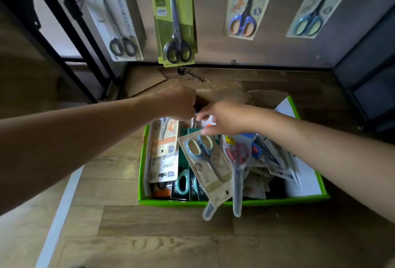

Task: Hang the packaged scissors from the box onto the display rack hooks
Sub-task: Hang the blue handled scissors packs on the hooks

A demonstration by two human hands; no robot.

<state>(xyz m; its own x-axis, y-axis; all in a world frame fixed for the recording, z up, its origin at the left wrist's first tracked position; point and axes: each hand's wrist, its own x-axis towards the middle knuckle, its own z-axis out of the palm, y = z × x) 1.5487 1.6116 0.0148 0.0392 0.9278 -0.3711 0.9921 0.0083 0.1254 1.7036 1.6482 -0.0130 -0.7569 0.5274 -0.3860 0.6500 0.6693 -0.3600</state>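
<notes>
Just below left hand (177,103) and right hand (227,118), packaged scissors (205,158) fill the box (267,202).

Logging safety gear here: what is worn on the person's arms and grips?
Nothing visible. The left forearm and right forearm are bare, with no sleeves in view. The left grip and right grip show no gloves, rings, watch or bands.

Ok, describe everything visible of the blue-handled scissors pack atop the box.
The blue-handled scissors pack is a beige card under clear blister, with a hang hole at its near end. The handles, blue with cream insides, point away, and the blister tip overhangs the green box rim. It lies tilted on other packs. The right hand touches its far edge.
</notes>
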